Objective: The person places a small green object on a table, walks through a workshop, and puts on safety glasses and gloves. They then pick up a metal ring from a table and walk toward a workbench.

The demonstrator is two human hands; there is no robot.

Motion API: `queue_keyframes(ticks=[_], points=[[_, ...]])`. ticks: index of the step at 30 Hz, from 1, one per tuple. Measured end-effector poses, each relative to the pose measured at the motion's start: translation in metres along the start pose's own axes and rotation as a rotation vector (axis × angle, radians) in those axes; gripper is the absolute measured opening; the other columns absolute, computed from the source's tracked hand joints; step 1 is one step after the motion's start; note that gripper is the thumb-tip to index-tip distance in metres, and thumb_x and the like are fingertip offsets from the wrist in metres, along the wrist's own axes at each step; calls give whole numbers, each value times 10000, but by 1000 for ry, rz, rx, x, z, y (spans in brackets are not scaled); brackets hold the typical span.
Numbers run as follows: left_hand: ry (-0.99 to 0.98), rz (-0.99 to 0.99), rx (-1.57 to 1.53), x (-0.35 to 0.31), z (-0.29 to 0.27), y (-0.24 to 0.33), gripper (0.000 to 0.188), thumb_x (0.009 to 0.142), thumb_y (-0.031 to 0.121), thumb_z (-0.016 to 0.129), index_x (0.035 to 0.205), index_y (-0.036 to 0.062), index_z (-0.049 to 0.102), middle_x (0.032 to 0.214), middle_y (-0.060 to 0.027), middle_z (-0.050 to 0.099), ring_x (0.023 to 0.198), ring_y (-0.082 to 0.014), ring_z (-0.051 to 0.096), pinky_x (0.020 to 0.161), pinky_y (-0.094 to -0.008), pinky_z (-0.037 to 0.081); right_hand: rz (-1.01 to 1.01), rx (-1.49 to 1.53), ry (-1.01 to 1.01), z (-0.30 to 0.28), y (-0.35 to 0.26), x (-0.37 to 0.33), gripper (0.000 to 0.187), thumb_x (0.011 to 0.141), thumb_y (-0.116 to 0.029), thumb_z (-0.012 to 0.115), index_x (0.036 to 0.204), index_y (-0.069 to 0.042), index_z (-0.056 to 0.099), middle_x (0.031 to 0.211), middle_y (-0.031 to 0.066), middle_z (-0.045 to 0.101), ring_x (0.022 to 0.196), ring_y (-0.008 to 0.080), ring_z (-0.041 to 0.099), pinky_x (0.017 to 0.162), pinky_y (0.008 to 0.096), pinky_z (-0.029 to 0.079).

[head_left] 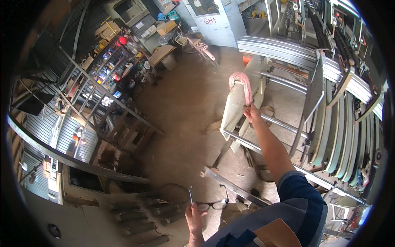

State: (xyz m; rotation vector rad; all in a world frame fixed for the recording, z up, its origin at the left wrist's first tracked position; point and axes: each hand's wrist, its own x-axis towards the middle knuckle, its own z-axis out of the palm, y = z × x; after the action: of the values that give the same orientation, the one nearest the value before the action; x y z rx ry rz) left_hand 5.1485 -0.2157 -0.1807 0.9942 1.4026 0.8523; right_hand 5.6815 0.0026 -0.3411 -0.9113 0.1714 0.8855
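At the lower middle, my left hand (pixel 194 219) pinches a pair of eyeglasses (pixel 214 205) by one temple, and the dark frame hangs out to the right with its arms pointing up. My right arm is stretched forward. At its end my right hand (pixel 252 114) is closed round the lower end of a pink-and-white cloth (pixel 245 87). The cloth is draped over the top edge of an upright pale panel (pixel 231 108) on a metal rack, and its lower end meets my fingers.
Metal rails (pixel 284 49) and a row of curved panels (pixel 338 136) fill the right side. A steel bar (pixel 232 187) juts out near my legs. Cluttered shelves (pixel 111 68) and a metal frame stand at left. A pink bicycle (pixel 200 46) is parked by a pale blue door (pixel 216 24).
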Motion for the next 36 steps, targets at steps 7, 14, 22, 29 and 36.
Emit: queue_keyframes(ticks=[7,14,22,29,36], points=[[-77,-136,-44,17,17,7,346,997,253,537,1119,-69,518,918,-139,633,742,-214,685,570,-318,601,135,208,-64,-11,0,32,269,922,-369,648,970,-106,616,791,25,599,710,185,613,735,393,561],[-325,-25,189,73,47,53,341,1005,238,522,1070,-95,555,901,-147,651,772,-219,682,631,-338,596,-255,309,-170,-2,-75,-21,172,961,-207,584,1006,-46,626,893,20,648,831,157,649,712,291,563],[-469,142,158,108,64,72,365,1016,291,505,1105,-58,569,952,-125,653,814,-190,675,660,-308,583,-773,-43,-351,99,-187,-123,318,978,-215,573,1185,19,516,1022,101,630,886,191,641,771,332,567],[-437,126,14,92,58,57,339,1009,272,538,1125,-44,581,1028,-119,659,836,-186,670,666,-310,579,-841,-192,-406,191,-248,-146,268,971,-198,585,1143,0,532,1034,104,617,929,190,615,792,335,560],[-427,109,123,86,46,52,372,1011,310,519,1119,-41,573,937,-120,668,820,-182,677,663,-306,582,-843,-155,-449,195,-247,-152,221,964,-168,598,1096,6,561,1037,106,620,903,197,622,764,330,564]])
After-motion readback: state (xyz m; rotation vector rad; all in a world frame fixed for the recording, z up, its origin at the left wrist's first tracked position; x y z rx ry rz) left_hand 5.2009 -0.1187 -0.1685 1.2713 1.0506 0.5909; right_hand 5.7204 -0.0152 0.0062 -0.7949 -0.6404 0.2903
